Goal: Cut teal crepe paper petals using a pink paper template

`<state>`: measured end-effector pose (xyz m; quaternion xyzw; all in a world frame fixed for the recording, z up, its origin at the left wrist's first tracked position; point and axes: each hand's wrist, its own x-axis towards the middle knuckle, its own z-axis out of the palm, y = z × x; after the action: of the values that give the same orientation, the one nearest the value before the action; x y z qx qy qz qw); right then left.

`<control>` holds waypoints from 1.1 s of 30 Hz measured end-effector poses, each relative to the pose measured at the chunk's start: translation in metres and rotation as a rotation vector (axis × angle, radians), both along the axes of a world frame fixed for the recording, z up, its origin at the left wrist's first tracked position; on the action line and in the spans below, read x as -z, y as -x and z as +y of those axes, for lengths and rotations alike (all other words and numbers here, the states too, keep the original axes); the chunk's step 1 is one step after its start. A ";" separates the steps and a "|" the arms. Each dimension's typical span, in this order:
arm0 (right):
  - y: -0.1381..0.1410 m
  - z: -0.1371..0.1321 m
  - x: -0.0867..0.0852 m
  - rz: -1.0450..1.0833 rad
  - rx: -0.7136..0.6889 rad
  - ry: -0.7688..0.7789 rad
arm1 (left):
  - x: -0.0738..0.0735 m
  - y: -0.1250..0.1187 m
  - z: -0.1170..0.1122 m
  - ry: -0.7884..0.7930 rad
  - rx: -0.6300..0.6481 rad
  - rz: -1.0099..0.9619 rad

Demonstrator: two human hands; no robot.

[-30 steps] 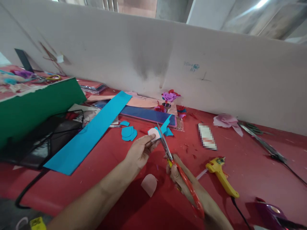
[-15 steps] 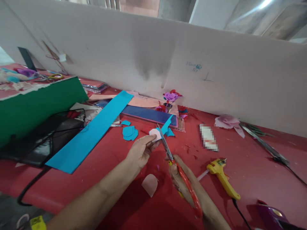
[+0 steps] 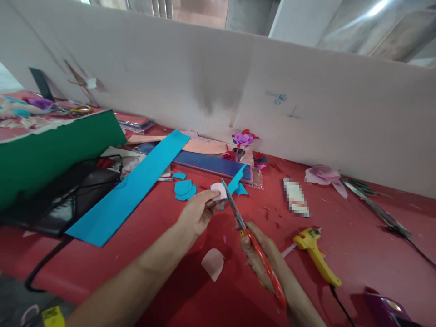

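My left hand (image 3: 199, 211) pinches a pale pink petal-shaped piece (image 3: 220, 190) laid over a bit of blue sheet, whose edge shows around it. In my right hand (image 3: 257, 250) is a pair of scissors (image 3: 260, 256) with red handles, the blades pointing up beside the pink piece. The blades look nearly closed. Just beyond them lie blue offcuts (image 3: 241, 188). Cut blue petals (image 3: 184, 190) rest in a small pile left of my left hand. Nearer to me, a second pink petal piece (image 3: 213, 264) lies flat on the red table (image 3: 163, 290).
A long blue strip (image 3: 132, 190) slants across the left, beside a green board (image 3: 68, 150) and a black bag (image 3: 68, 200). Paper flowers (image 3: 244, 138) stand near the white partition (image 3: 153, 68). To the right are a yellow glue gun (image 3: 316, 254) and a purple object (image 3: 388, 306).
The pink piece and my left hand have shifted slightly left, away from the blades. The blue bit by the blades now appears separate from the held piece. The scissors stay nearly in place.
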<state>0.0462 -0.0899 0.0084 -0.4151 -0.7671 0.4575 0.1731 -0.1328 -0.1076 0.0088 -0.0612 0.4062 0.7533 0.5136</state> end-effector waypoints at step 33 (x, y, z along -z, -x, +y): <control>-0.005 0.004 -0.007 0.024 0.003 -0.052 | 0.011 0.024 0.000 -0.064 0.025 0.260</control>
<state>0.0507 -0.0864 0.0149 -0.4060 -0.7760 0.4421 0.1937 -0.1563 -0.1080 -0.0020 0.0585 0.4459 0.7611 0.4675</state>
